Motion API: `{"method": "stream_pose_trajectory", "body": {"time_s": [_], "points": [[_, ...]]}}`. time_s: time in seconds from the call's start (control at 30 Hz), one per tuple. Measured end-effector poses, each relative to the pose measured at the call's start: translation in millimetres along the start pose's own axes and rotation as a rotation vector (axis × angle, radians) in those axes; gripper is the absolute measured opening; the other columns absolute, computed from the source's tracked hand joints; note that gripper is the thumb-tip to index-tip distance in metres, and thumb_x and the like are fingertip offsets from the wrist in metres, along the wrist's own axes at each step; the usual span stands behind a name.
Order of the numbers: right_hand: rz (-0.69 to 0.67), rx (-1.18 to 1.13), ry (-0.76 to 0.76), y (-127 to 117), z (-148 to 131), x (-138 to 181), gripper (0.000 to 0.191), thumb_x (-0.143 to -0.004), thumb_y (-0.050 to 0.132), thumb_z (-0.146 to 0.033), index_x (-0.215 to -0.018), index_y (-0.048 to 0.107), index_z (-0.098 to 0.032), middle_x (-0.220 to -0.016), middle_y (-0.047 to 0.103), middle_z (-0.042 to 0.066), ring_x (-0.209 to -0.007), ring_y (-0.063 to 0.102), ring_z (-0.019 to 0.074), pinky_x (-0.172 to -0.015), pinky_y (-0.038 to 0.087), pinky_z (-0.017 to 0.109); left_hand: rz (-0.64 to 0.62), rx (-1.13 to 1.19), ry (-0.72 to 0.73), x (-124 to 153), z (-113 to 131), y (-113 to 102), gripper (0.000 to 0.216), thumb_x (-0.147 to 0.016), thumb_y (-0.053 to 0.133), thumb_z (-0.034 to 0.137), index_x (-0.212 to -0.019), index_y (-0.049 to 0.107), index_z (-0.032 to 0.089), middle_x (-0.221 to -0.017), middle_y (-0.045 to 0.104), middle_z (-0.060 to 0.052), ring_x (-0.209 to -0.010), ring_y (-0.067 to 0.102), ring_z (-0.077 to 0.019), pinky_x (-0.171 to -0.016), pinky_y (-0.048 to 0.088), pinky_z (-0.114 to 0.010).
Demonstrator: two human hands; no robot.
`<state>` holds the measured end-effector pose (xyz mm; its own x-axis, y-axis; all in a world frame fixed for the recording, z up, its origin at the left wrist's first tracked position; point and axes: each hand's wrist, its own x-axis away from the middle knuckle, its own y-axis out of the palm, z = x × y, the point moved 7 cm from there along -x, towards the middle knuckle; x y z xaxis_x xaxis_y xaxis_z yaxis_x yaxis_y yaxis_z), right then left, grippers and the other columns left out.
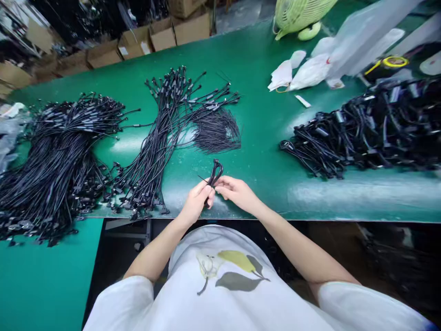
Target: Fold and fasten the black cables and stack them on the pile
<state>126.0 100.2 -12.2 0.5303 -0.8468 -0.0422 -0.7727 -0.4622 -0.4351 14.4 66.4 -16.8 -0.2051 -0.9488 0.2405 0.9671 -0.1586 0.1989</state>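
A folded black cable (215, 173), looped into a small bundle, stands up from my left hand (197, 198), whose thumb and fingers are closed around it. From the bundle's left side pokes a thin dark tie end (202, 178). My right hand (236, 192) is at the bundle's right side with its fingers curled and the tips against or very near the loops. Whatever lies between those fingertips is hidden. Beyond the hands lies a pile of short thin black ties (217, 133). Left of it, long straight black cables (151, 147) with small connectors are spread out.
A larger heap of loose cables (58, 161) covers the left of the green table (262, 151). Bundled cables (365, 131) are piled at right. White plastic bags (313, 69), yellow-edged tape (395, 62) and a green fan (299, 16) sit behind. Cardboard boxes (158, 37) line the far edge.
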Motion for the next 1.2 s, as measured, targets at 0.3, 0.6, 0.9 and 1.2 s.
{"method": "stream_pose_trajectory", "body": {"time_s": [0.3,0.6,0.9,1.2], "points": [[0.045,1.053,-0.890,17,-69,18,0.026,-0.095,0.038,-0.010,-0.096,0.064,-0.010,-0.106,0.064,0.014,-0.093,0.055,0.0197,-0.073,0.038,0.033,0.128,-0.712,0.189,-2,11,-16,0.039,-0.090,0.043,0.018,-0.122,0.064,0.019,-0.084,0.065,-0.005,-0.082,0.059,-0.0183,-0.079,0.046,-0.029],[-0.211,1.367,-1.109,28,-83,24,0.027,-0.091,0.038,-0.006,-0.086,0.064,-0.012,-0.078,0.056,0.009,-0.072,0.051,0.0200,-0.064,0.035,0.035,-0.055,-0.102,-0.177,0,-23,-15,0.082,-0.079,0.060,0.051,-0.144,0.040,0.005,-0.051,0.040,0.009,-0.045,0.035,-0.0075,-0.046,0.028,-0.020],[-0.403,1.485,-1.136,41,-69,21,0.029,-0.083,0.041,-0.004,-0.078,0.069,-0.010,-0.071,0.058,0.012,-0.064,0.049,0.0218,-0.056,0.029,0.036,-0.003,-0.281,-0.200,5,-27,-11,0.066,-0.083,0.049,0.020,-0.147,0.037,0.014,-0.062,0.057,0.003,-0.056,0.050,-0.0117,-0.062,0.043,-0.026],[-0.094,0.568,-0.100,3,-50,-31,0.025,-0.090,0.040,-0.023,-0.078,0.061,-0.015,-0.076,0.064,0.008,-0.066,0.055,0.0166,-0.059,0.032,0.027,0.202,0.120,0.055,-5,8,-13,0.043,-0.084,0.054,0.032,-0.122,0.064,0.016,-0.129,0.062,-0.010,-0.125,0.050,-0.0273,-0.111,0.032,-0.042]]}}
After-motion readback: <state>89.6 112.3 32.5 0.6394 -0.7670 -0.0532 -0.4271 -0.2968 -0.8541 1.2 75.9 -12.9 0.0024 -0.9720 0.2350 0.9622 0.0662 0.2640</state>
